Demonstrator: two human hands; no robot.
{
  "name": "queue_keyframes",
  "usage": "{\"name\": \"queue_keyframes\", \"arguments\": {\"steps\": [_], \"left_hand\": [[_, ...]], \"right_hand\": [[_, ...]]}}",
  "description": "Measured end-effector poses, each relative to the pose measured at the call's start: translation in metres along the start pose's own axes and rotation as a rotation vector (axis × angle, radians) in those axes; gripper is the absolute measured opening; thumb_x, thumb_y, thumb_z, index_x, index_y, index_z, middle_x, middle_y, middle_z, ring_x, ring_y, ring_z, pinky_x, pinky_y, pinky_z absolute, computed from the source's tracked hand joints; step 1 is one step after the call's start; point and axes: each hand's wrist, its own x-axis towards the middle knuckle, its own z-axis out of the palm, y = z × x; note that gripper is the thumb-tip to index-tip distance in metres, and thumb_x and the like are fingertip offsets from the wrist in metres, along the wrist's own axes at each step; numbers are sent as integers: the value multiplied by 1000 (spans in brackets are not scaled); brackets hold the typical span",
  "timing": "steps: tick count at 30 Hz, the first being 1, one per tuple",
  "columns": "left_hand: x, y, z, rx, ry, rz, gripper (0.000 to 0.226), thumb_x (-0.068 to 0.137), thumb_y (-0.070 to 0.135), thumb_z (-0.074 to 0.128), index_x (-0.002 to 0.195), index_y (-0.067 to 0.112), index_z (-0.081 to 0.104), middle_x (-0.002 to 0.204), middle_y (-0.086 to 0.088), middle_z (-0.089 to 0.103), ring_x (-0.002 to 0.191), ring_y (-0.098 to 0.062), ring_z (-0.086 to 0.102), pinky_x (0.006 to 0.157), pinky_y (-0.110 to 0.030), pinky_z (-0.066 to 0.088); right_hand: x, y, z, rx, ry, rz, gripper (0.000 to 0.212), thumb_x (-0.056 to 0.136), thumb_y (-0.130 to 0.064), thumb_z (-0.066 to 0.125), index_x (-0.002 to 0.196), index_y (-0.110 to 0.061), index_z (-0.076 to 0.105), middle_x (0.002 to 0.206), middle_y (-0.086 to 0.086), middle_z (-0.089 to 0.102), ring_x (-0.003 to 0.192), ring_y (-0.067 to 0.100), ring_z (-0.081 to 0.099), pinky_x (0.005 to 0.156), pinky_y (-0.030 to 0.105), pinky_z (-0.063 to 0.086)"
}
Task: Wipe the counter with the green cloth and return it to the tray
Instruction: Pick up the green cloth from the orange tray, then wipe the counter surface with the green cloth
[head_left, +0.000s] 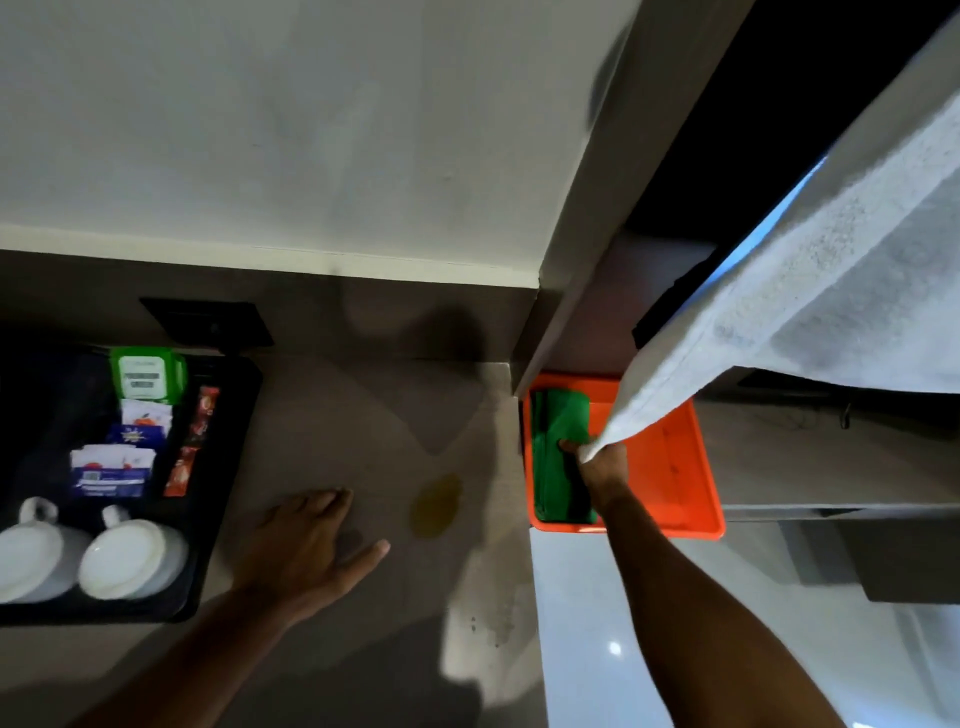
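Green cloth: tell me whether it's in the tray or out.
In. The green cloth lies folded along the orange tray's left side, with the right hand reaching onto it.

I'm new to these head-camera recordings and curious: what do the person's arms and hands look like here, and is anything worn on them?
Both arms are bare as far as the picture shows them: no sleeves. The left hand and right hand show no gloves, and I can see no rings, watch or wristband, though the light is dim. Part of the right hand is hidden behind a white towel.
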Motion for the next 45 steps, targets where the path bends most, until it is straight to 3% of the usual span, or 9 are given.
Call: {"name": "queue_keyframes", "arguments": {"steps": [8, 10, 13, 16, 20, 30, 34, 41, 45], "left_hand": [[-20, -13, 16, 33, -15, 72, 106, 74, 82, 45, 157, 17, 35, 168, -2, 31, 144, -29, 41, 118, -43, 31], [-22, -19, 22, 40, 8, 112, 105, 73, 79, 49, 156, 15, 38, 166, -3, 34, 143, -33, 43, 117, -47, 33], [-26, -32, 36, 39, -17, 138, 106, 77, 81, 42, 160, 17, 27, 170, -1, 23, 153, -30, 28, 122, -51, 26], [-26, -38, 52, -24, -15, 154, 104, 81, 83, 39, 162, 21, 17, 172, -1, 15, 158, -26, 13, 126, -51, 14], [-24, -43, 69, -64, 26, 180, 102, 84, 83, 38, 162, 23, 15, 173, -5, 10, 159, -29, 7, 125, -53, 7], [-39, -47, 77, -100, 82, 122, 102, 79, 78, 48, 162, 24, 21, 172, -4, 11, 158, -31, 11, 123, -63, 14], [-47, -54, 83, -91, 87, 154, 100, 82, 77, 46, 163, 26, 14, 173, -3, 7, 159, -31, 8, 125, -59, 12], [-44, -55, 94, -175, 191, 127, 96, 81, 69, 50, 162, 26, 19, 172, -3, 17, 159, -25, 10, 127, -54, 6], [-53, -58, 91, -269, 239, 1, 91, 81, 53, 47, 159, 11, 26, 168, -13, 25, 156, -30, 19, 126, -54, 10]], "right_hand": [[-101, -9, 36, -411, 16, -495, 45, 101, -27, 50, 131, 5, 43, 104, 37, 66, 93, 52, 66, 72, 48, 47], [-120, -10, 56, -472, -54, -551, 52, 103, -33, 44, 141, 2, 37, 116, 32, 66, 104, 47, 66, 82, 47, 50], [-138, -3, 83, -778, -216, -639, 62, 104, -43, 35, 161, -22, 21, 164, 10, 34, 154, 32, 29, 122, 58, 23], [-140, 9, 97, -988, -259, -660, 68, 100, -63, 21, 162, -38, 8, 173, -6, -2, 160, 31, -9, 120, 68, -7], [-131, 6, 117, -962, -277, -544, 77, 84, -84, -2, 155, -55, -6, 171, -12, -15, 157, 34, -24, 110, 73, -22], [-160, 22, 114, -1049, -283, -753, 56, 100, -61, 7, 156, -56, -1, 173, -8, -1, 160, 35, -7, 116, 75, -8], [-149, 27, 96, -1008, -264, -596, 55, 100, -62, 7, 154, -59, -5, 172, -10, -6, 159, 34, -11, 116, 76, -9], [-101, -54, 177, -908, -183, -548, 59, 102, -57, 16, 159, -50, 4, 173, -3, -4, 158, 39, -11, 113, 77, -12], [-177, 7, 165, -975, -251, -721, 56, 102, -56, 21, 158, -51, 16, 173, -4, 9, 160, 36, 4, 117, 75, -1]]}}
